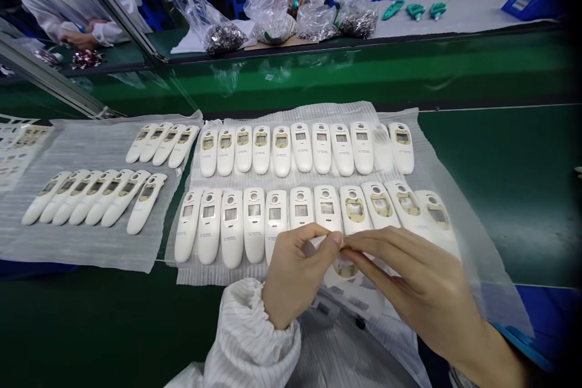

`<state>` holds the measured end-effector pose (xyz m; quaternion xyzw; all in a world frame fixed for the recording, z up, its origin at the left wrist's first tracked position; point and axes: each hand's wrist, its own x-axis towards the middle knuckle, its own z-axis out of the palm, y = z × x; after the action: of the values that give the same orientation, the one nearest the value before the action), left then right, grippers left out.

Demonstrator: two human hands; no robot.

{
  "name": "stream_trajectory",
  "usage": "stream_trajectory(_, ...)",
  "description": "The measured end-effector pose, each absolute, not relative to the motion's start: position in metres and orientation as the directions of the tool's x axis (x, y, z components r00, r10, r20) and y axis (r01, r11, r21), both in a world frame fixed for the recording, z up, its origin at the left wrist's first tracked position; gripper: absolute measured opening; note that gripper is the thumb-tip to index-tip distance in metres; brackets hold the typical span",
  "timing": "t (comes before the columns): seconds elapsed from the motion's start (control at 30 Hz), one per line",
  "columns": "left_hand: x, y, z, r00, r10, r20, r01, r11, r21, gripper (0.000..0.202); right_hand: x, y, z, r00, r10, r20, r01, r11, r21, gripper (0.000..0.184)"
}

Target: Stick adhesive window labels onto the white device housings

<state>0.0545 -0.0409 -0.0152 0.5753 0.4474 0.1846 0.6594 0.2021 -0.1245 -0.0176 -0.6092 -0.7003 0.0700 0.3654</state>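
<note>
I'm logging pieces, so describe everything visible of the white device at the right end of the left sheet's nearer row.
The white device is long, smooth and plastic-looking, with a broader head and a rounded lower end. Near the head, a tan surround frames a darker window. It lies window-up on the whitish sheet, slanting, its head pointing away and rightward. Its lower end is clear of the neighbouring device; whether their heads touch is unclear.

Bright centre, dark right edge, pixelated corner
</note>
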Motion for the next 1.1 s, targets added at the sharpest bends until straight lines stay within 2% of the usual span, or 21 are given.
stream_trajectory(0.17,0.06,-0.044,-0.017,0.447,0.805,-0.391,0.304,0.274,0.912,0.031,0.199,-0.123,-0.017,-0.104,0.844,0.526,0.936,0.261,-0.234,0.021)
stream_trajectory(0.27,0.055,-0.041,-0.02,0.451,0.793,-0.41,0.36,0.259,0.896,0.031,0.196,-0.125,-0.013,-0.156,0.841,0.517,0.939,0.288,-0.186,0.015)
stream_trajectory(0.33,0.048,-0.036,-0.022,0.45,0.783,-0.429,0.419,0.238,0.876,0.031,0.194,-0.129,-0.007,-0.206,0.851,0.482,0.888,0.37,-0.273,0.013)
stream_trajectory(0.43,0.035,-0.033,-0.023,0.491,0.766,-0.415,0.501,0.142,0.854,0.032,0.199,-0.13,0.002,-0.19,0.877,0.441,0.759,0.416,-0.501,0.006)
stream_trajectory(0.47,0.031,-0.033,-0.023,0.525,0.759,-0.386,0.516,0.077,0.853,0.031,0.204,-0.127,0.004,-0.136,0.893,0.428,0.721,0.386,-0.575,0.002)
stream_trajectory(0.53,0.027,-0.036,-0.024,0.621,0.734,-0.273,0.489,-0.091,0.867,0.025,0.217,-0.112,0.004,0.003,0.939,0.343,0.668,0.253,-0.699,0.009)
stream_trajectory(0.6,0.025,-0.042,-0.027,0.702,0.701,-0.121,0.407,-0.255,0.877,0.019,0.232,-0.089,-0.003,0.098,0.983,0.156,0.618,0.063,-0.784,0.019)
stream_trajectory(0.7,0.026,-0.049,-0.033,0.729,0.683,0.036,0.342,-0.409,0.846,0.015,0.248,-0.056,-0.022,0.131,0.988,-0.079,0.507,-0.136,-0.851,0.033)
stream_trajectory(0.87,0.026,-0.05,-0.041,0.733,0.673,0.1,0.369,-0.517,0.772,0.015,0.25,-0.039,-0.042,0.148,0.949,-0.278,0.316,-0.312,-0.896,0.031)
stream_trajectory(1.1,0.027,-0.045,-0.044,0.756,0.65,0.073,0.378,-0.526,0.762,0.014,0.242,-0.039,-0.04,0.185,0.934,-0.306,0.337,-0.353,-0.873,0.031)
